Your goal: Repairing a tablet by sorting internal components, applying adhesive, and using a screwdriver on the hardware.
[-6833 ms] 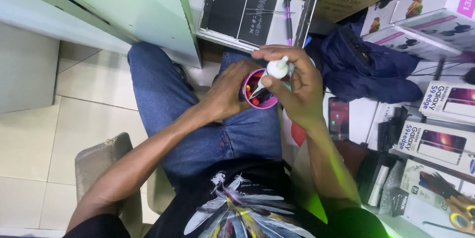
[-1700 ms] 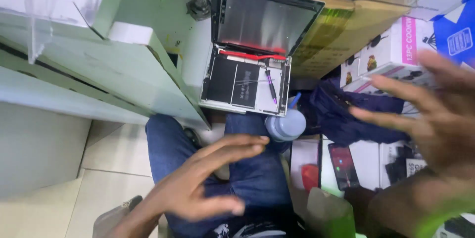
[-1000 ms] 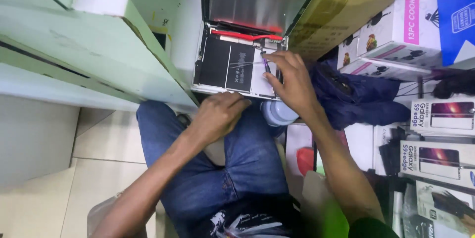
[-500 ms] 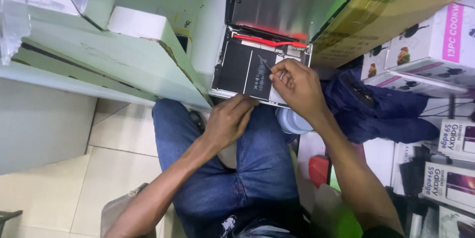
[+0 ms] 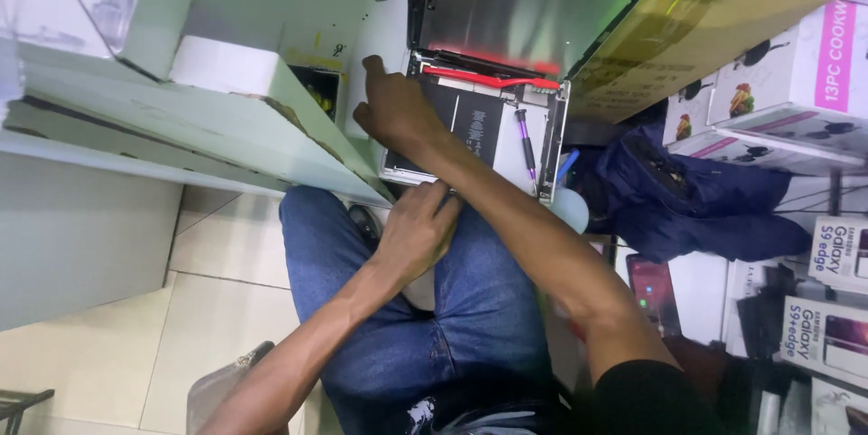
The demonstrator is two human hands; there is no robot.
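white-pink cookware box (image 5: 796, 64) top right | white phone boxes (image 5: 836, 308) stacked lower right | brown carton (image 5: 696, 19) beside

Opened tablet (image 5: 493, 127) by right hand (image 5: 393, 109): brushed matt metal back shell (image 5: 529, 10), glossy black battery. Jeans (image 5: 470, 308) under left hand (image 5: 420, 231): blue denim cloth. Floor tiles (image 5: 226, 254) smooth, glossy.

Opened tablet (image 5: 479, 127) on lap, screwdriver (image 5: 525, 141) lying in it; cloth bag (image 5: 696, 195) right, counter (image 5: 181, 127) left.

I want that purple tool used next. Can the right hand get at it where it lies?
Probably yes. The purple tool lies bare on the opened tablet, nothing covering it. The right hand rests just beside it at the tablet's far corner, empty as far as I can see.
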